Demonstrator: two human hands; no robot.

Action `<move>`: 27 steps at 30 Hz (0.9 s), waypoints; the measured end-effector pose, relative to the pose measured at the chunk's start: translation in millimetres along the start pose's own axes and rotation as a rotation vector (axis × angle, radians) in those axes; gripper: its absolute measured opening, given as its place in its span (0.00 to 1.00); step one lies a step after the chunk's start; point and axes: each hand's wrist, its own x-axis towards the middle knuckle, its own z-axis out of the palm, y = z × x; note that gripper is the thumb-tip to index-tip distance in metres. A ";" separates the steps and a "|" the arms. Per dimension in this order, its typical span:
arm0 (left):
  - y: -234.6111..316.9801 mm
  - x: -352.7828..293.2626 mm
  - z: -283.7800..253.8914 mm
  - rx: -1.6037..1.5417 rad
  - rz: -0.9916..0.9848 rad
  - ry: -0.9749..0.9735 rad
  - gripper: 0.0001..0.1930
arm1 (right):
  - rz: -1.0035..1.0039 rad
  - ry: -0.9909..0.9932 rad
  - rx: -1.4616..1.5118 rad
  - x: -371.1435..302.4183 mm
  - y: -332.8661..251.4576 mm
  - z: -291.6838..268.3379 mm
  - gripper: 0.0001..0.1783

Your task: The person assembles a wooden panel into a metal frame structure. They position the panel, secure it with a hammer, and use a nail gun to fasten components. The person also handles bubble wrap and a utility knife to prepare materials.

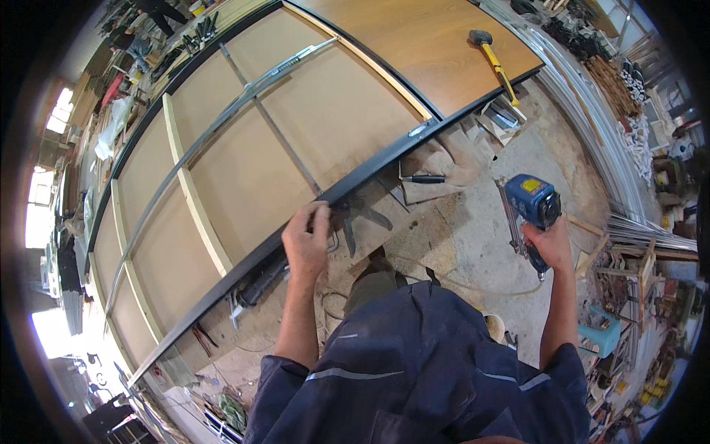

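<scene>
My right hand grips a blue pneumatic nail gun, held off to the right over the floor, away from the panel. My left hand is at the dark front edge of a large framed panel. Its fingers are curled together, and whatever they may hold is too small to make out. Inside the frame, beige board lies between pale wooden battens. A long curved-looking metal rod crosses them, and a thin grey strip ends near my left hand.
A mallet with a yellow handle lies on the wood-coloured panel section. Below the edge are a black-handled tool and pliers. Long metal profiles are stacked at right, near a teal stool. People are at the far left.
</scene>
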 end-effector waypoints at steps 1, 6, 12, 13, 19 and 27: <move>-9.0 16.8 -0.6 0.056 0.058 0.058 0.09 | -0.032 0.030 0.063 3.6 -18.4 -2.2 0.13; -77.6 51.1 -8.5 0.074 -0.083 0.215 0.09 | -0.052 -0.092 0.115 78.5 -117.2 32.9 0.08; -83.4 59.9 0.8 0.212 -0.046 0.095 0.07 | -0.015 -0.245 -0.067 176.4 -173.9 72.6 0.10; -81.9 61.8 -0.6 0.196 -0.059 0.081 0.06 | 0.003 -0.241 -0.113 188.1 -179.2 79.4 0.10; -87.9 66.2 -3.1 0.085 -0.106 0.058 0.02 | -0.035 -0.125 -0.351 226.2 -195.0 119.4 0.19; -87.4 71.7 -8.0 0.048 -0.082 0.040 0.02 | -0.002 -0.077 -0.644 222.0 -231.0 140.9 0.19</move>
